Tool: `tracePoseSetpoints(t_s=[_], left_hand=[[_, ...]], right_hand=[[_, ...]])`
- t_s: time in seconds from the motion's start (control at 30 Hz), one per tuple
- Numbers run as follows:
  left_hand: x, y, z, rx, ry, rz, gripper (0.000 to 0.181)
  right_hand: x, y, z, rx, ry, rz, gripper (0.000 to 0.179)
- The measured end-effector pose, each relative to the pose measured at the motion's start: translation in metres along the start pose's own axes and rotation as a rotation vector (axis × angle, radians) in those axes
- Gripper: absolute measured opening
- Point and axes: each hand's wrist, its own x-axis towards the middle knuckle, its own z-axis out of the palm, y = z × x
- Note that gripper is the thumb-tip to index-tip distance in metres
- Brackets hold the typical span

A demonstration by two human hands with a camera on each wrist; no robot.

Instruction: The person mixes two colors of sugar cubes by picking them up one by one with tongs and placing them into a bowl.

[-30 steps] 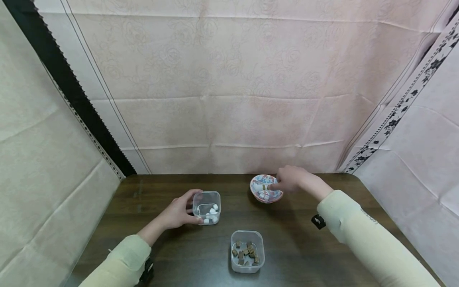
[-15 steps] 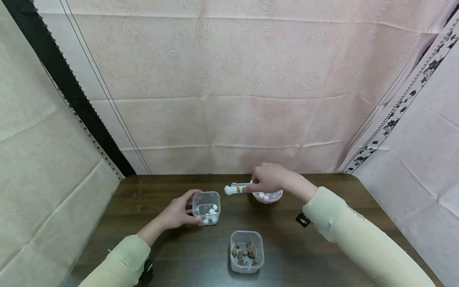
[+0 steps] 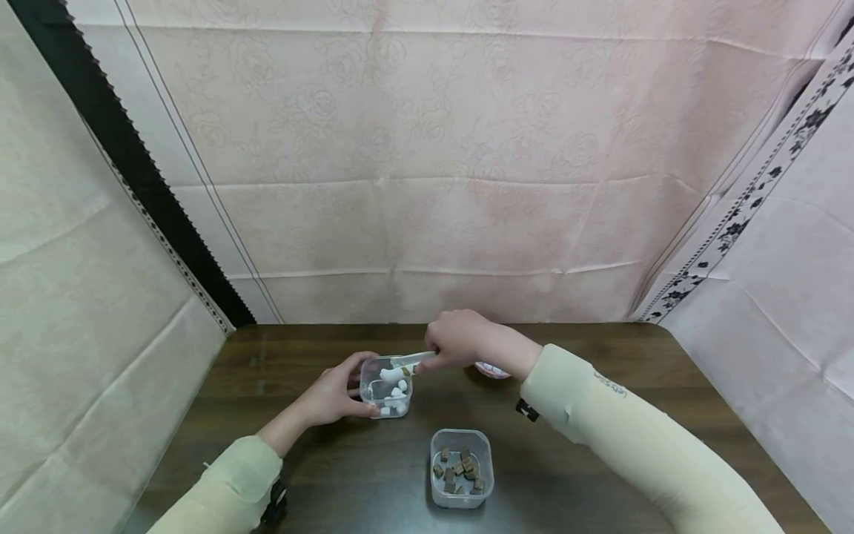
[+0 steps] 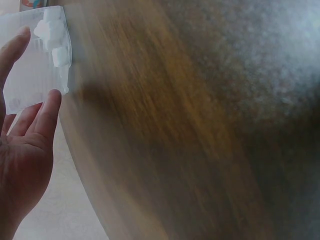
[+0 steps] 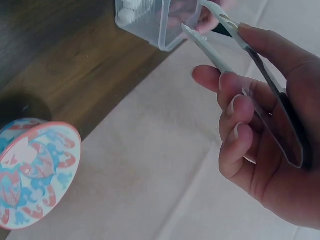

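My left hand [image 3: 333,393] grips a small clear plastic container [image 3: 369,371] from its left side, thumb and fingers spread around its walls. Several white cubes [image 3: 397,393] lie in that container; the left wrist view shows them bunched along one side. My right hand [image 3: 456,340] holds a pair of small tongs [image 5: 274,82] with white tips. In the head view the tips lie over the container's opening. The right wrist view has the tips standing apart, with nothing seen between them. Behind the right hand, a patterned bowl [image 3: 492,370] is mostly hidden.
A second clear container [image 3: 462,502] with several brown cubes [image 3: 460,469] stands nearer the front of the dark wooden table [image 3: 347,482]. Beside the right hand, the red-and-blue bowl [image 5: 55,165] contains something white. A pale cloth [image 3: 427,163] hangs behind the table.
My right hand has moved left from the bowl, bringing the tongs to the container in my left hand. The left hand and both containers have stayed in place.
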Motion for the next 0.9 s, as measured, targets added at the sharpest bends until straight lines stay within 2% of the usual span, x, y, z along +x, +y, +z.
tracePoseSetpoints(t_s=[0.3, 0.63, 0.9], left_hand=[[0.002, -0.003, 0.001, -0.001, -0.012, -0.007, 0.089], [0.002, -0.005, 0.0, 0.009, -0.015, 0.01, 0.09], [0.002, -0.005, -0.001, 0.002, -0.024, 0.008, 0.092]], right_hand=[[0.021, -0.011, 0.014, -0.131, -0.012, 0.022, 0.052], [0.035, -0.024, 0.021, -0.183, -0.07, 0.037, 0.043], [0.04, -0.031, 0.026, -0.233, -0.045, 0.042, 0.043]])
